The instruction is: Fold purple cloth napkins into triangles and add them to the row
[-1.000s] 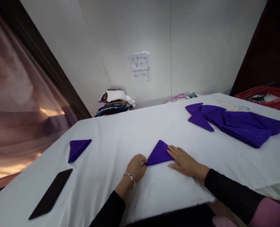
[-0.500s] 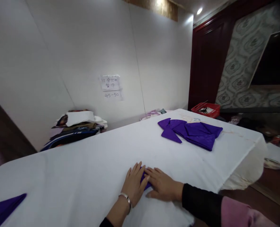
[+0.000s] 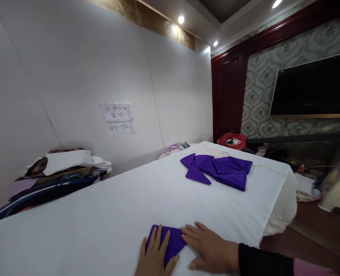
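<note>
Now the left hand [image 3: 153, 261] is laid flat, fingers spread, over a cloth [image 3: 174, 238] on the table [image 3: 115, 214]; the cloth's right corner is touched by the right hand [image 3: 208, 246], also spread. Beyond, more purple fabric [image 3: 229, 172] is heaped, clothes [image 3: 68, 163] are stacked left, a basket [image 3: 240, 143] is spotted, then a screen [image 3: 313, 90].

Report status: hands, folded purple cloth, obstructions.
Left hand spread open on folded purple cloth. Right hand open, fingers at its right corner. Other purple cloths lie apart, farther back, not in the way.
</note>
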`<state>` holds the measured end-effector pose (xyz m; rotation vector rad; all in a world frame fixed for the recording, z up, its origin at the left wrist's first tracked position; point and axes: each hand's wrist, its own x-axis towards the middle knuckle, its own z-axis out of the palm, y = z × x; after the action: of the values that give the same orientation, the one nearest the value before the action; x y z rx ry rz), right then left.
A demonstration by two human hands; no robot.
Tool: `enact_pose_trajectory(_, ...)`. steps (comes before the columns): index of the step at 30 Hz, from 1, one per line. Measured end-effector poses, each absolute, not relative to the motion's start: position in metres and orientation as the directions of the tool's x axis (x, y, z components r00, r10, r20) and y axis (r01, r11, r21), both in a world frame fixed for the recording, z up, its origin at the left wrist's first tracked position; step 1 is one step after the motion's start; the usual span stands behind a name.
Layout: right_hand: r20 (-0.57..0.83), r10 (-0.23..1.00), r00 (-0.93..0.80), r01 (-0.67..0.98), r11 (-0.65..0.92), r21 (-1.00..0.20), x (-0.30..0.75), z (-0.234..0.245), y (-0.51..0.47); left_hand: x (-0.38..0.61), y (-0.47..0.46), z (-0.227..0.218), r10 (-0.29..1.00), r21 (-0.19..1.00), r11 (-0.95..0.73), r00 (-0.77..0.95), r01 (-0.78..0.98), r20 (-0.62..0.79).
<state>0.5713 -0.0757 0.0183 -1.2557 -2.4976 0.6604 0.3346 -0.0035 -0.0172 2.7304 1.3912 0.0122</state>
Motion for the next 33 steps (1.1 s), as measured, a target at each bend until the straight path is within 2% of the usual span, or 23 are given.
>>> enact_pose_trajectory(3, 0.006, 0.832, -0.554, 0.713, 0.479, -0.512, 0.573, 0.030, -0.079, 0.336, -0.003, -0.014, 0.805, 0.083, -0.584, 0.590, 0.807, -0.067)
enact_pose_trajectory(6, 0.052, 0.833, -0.551, 0.700, 0.495, -0.514, 0.557, 0.051, -0.077, 0.337, -0.004, -0.010, 0.807, 0.085, -0.575, 0.581, 0.814, -0.103)
enact_pose_trajectory(10, 0.175, 0.760, -0.626, 0.575, 0.601, -0.556, 0.513, 0.073, -0.063, 0.337, -0.001, -0.009, 0.809, 0.064, -0.558, 0.559, 0.828, -0.184)
enact_pose_trajectory(13, 0.216, 0.715, -0.665, 0.498, 0.640, -0.585, 0.487, 0.071, -0.047, 0.337, 0.002, -0.009, 0.800, 0.065, -0.559, 0.559, 0.826, -0.217)
enact_pose_trajectory(16, 0.196, 0.709, -0.677, 0.491, 0.634, -0.597, 0.480, 0.061, -0.034, 0.337, 0.003, -0.010, 0.816, 0.085, -0.543, 0.549, 0.836, -0.183)
enact_pose_trajectory(20, 0.167, 0.695, -0.700, 0.498, 0.641, -0.584, 0.492, 0.052, -0.032, 0.337, -0.001, -0.009, 0.781, 0.116, -0.576, 0.587, 0.809, -0.212)
enact_pose_trajectory(25, 0.136, 0.718, -0.683, 0.525, 0.611, -0.593, 0.501, 0.038, -0.033, 0.340, -0.007, -0.008, 0.791, 0.093, -0.573, 0.579, 0.814, -0.197)
enact_pose_trajectory(33, 0.062, 0.771, -0.633, 0.651, 0.574, -0.497, 0.521, 0.013, -0.037, 0.343, -0.015, -0.003, 0.830, 0.109, -0.536, 0.547, 0.837, -0.112)
